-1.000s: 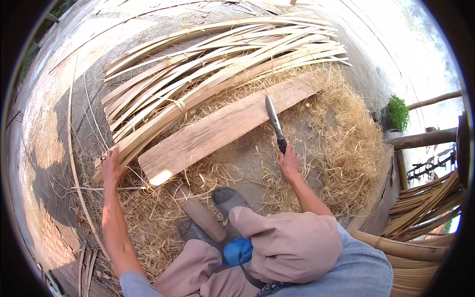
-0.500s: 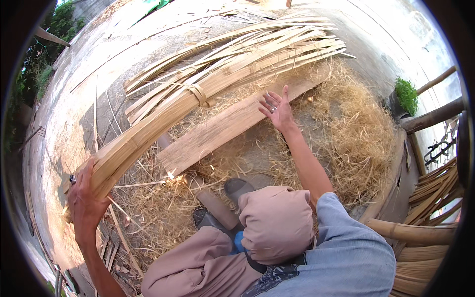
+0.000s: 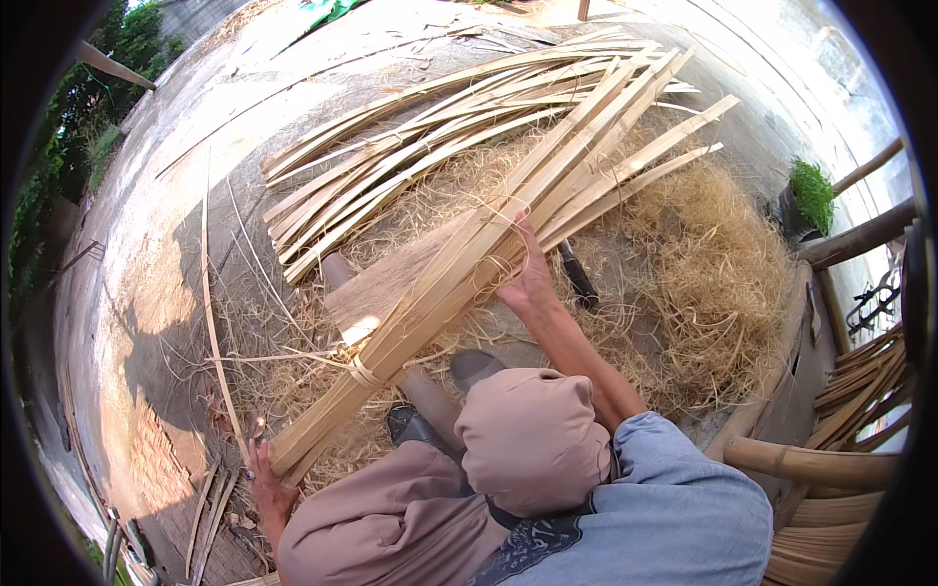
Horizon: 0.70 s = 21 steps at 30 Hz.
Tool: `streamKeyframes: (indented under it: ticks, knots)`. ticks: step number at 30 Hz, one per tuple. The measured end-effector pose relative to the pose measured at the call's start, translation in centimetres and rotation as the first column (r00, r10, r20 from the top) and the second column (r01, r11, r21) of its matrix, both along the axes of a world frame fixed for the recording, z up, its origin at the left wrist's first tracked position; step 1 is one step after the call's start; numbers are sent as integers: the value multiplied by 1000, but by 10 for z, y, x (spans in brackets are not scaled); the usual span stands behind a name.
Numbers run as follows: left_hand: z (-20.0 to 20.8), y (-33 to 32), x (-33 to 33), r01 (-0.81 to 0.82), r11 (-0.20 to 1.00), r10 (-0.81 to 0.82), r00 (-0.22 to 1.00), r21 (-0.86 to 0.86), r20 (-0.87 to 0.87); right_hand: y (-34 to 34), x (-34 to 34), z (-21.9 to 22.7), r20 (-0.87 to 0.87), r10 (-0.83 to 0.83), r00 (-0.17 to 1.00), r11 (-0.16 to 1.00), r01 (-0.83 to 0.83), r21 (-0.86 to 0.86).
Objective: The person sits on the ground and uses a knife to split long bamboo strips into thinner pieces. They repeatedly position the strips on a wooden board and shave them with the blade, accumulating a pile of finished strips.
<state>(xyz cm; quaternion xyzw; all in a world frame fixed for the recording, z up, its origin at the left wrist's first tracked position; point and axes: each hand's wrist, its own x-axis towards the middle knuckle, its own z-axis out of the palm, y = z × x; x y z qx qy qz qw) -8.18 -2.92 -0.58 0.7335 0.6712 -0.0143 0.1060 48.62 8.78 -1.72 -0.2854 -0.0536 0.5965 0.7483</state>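
A long bundle of split bamboo strips [image 3: 430,303] slants across in front of me, tied near its lower end with a thin strip band [image 3: 363,373]. My left hand [image 3: 271,481] is at the bundle's lower left end, fingers along its side; part of the grip is hidden. Farther up, my right hand [image 3: 531,281] clasps the bundle from its near right side, a finger or thumb showing over the edge. Under the bundle lies a flat wooden plank [image 3: 391,266], partly covered. A dark-handled tool [image 3: 578,275] lies just beyond my right hand.
More loose bamboo strips [image 3: 391,146] lie spread at the far side. Curly shavings [image 3: 718,283] heap up on the right. A potted green plant [image 3: 809,198] stands at the far right, near bamboo poles [image 3: 811,461] and stacked strips [image 3: 865,381]. My legs [image 3: 391,518] are folded close below.
The bundle has swung toward me, its lower end dropping right and nearer with my left hand. My right hand, open and apart before, now grips it. The dark-handled tool has come into view.
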Motion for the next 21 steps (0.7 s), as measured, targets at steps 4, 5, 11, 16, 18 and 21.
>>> streamKeyframes:
  ticks: [4,5,11,16,18,21]
  knots:
    - [2,-24,-9,37,996,-32,998,-80,62,-42,-30,2,-45,46,998,994,-50,-98]
    - [-2,-22,-7,55,996,-49,996,-72,76,-54,-32,10,-37,38,999,992,-42,-120]
    - [-62,-10,-64,-141,989,147,980,-52,134,-76,-45,47,-24,-8,1000,981,3,-193]
    - [-71,15,-41,-103,995,101,982,4,160,-70,-38,70,-33,9,999,988,-14,-152]
    - [-80,14,-44,-98,994,85,976,53,200,-63,-38,67,1,-8,1000,991,9,-130]
    - [-75,23,-37,-18,993,5,992,113,123,-27,-26,49,15,-84,996,987,85,-139]
